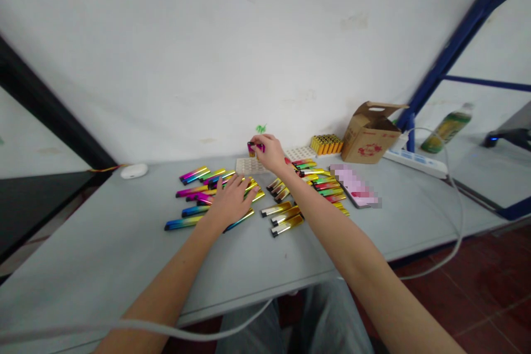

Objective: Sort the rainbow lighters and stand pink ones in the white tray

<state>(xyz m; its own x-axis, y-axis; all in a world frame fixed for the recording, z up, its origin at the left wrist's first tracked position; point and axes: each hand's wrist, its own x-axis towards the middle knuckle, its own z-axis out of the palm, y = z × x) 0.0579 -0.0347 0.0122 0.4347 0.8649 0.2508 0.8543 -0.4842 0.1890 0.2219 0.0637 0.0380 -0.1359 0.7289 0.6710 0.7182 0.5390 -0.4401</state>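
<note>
My right hand [270, 152] pinches a short magenta-and-gold metallic tube [251, 148] with a dark end, above a white tray with holes [249, 165]. Lower and to the left, my left hand [233, 199] lies palm down with its fingers spread over a loose group of slim shiny tubes [186, 223] in blue, magenta, green and gold. Its fingertips touch some of them; the palm hides others. Silver-and-gold tubes [287, 225] lie between my forearms. More tubes in red, green and gold [332, 185] sit beyond my right forearm.
A second white holed tray [301, 153] and a block of yellow cylinders [327, 144] stand by the wall. To their right are an open cardboard box [369, 135], a pink phone [354, 185] and a power strip [417, 163]. A white case [134, 171] lies left; a white cable [460, 221] crosses the table edge.
</note>
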